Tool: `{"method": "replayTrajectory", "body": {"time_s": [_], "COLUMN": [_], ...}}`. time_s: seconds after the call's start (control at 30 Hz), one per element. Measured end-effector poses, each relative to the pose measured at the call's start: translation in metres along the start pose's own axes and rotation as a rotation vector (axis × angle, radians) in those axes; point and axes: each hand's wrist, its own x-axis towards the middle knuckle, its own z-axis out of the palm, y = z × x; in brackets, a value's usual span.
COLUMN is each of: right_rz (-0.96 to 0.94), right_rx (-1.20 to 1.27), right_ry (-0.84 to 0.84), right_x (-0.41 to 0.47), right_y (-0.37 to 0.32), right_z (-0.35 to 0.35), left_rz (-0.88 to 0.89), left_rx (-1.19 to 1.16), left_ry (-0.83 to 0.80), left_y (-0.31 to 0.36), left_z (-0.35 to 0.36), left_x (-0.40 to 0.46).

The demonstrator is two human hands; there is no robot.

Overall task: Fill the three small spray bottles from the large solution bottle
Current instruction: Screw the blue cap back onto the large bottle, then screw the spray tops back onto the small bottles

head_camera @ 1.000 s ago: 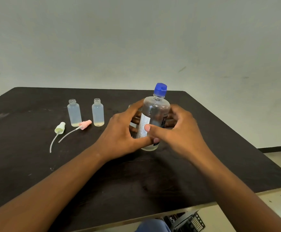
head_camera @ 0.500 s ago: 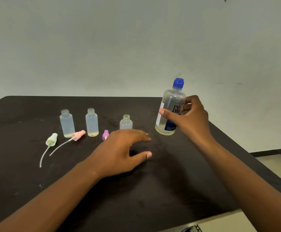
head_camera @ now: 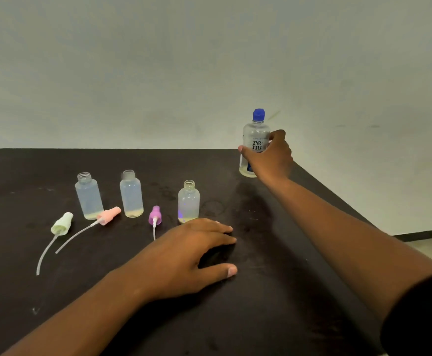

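Filling seems finished: right hand grips the capped large solution bottle at the far table edge. Left hand rests open, empty. Three small spray bottles stand uncapped; three spray heads lie beside. Next I judge screwing heads on.

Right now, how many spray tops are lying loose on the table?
3. The green spray top lies farthest left, the pink spray top rests between the two left small bottles, and the purple spray top lies just left of the third small bottle. None seems hidden.
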Motion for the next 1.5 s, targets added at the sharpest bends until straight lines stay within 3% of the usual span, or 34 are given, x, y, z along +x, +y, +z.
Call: {"method": "replayTrajectory", "body": {"time_s": [0.47, 0.9, 1.03, 1.2, 1.37, 1.5], "right_rz": [0.147, 0.193, 0.099, 0.028, 0.009, -0.057], "right_rx": [-0.004, 0.007, 0.083, 0.403, 0.597, 0.556], "right_ry": [0.006, 0.016, 0.067, -0.052, -0.155, -0.280], "right_x": [0.025, 0.009, -0.018, -0.061, -0.105, -0.128], "right_y": [0.006, 0.007, -0.003, -0.027, -0.047, -0.050], "right_z": [0.042, 0.033, 0.021, 0.005, -0.001, -0.001], "left_rz": [0.010, 0.012, 0.072, 0.097, -0.063, -0.307], "left_rx": [0.024, 0.002, -0.054, -0.044, -0.226, -0.123], "left_ry": [0.007, 0.046, 0.221, 0.479, 0.741, 0.837], "left_y": [0.000, 0.002, 0.009, 0.014, -0.009, -0.026], "left_z": [-0.001, -0.004, -0.011, -0.024, -0.039, -0.050], "left_x": [0.003, 0.002, 0.000, -0.006, -0.017, -0.022]}}
